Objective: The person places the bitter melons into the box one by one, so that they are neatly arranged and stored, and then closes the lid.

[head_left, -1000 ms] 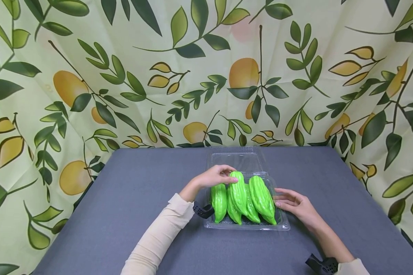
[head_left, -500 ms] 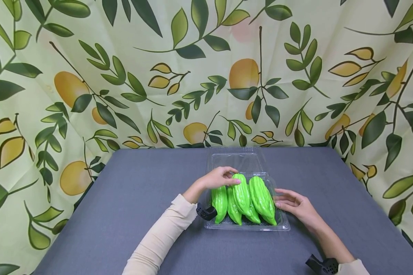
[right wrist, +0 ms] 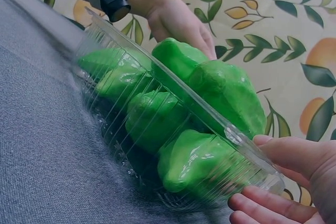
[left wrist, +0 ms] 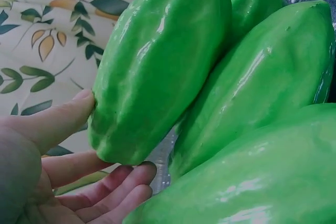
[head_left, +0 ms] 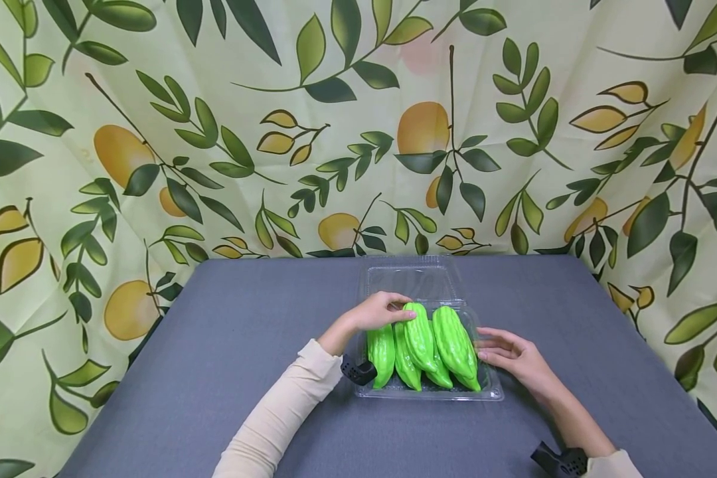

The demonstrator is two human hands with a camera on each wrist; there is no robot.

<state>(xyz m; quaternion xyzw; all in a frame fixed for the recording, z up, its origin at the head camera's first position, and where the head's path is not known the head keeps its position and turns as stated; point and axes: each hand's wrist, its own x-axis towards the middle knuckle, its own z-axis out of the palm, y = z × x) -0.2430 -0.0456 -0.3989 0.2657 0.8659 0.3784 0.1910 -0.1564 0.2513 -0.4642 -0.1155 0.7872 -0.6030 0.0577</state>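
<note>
Several bright green bitter gourds lie in a clear plastic clamshell container (head_left: 430, 396). My left hand (head_left: 382, 310) pinches the far end of an upper bitter gourd (head_left: 420, 338), which rests over others in the middle. In the left wrist view, the thumb (left wrist: 63, 119) touches one side of that gourd (left wrist: 157, 72) and the index finger lies under its tip. Another upper bitter gourd (head_left: 454, 345) sits to its right. My right hand (head_left: 514, 355) touches the container's right side with extended fingers; in the right wrist view its thumb (right wrist: 283, 153) is at the rim.
The container's hinged lid (head_left: 415, 282) lies folded back, away from me. A grey cloth covers the table (head_left: 245, 318). Behind and at both sides hangs a curtain (head_left: 358, 153) printed with leaves and fruit. Each wrist wears a black camera band (head_left: 358, 370).
My left hand has moved slightly right and nearer with its bitter gourd, which now lies closer to the right upper one. In the last half second almost nothing moves. My right hand stays still.
</note>
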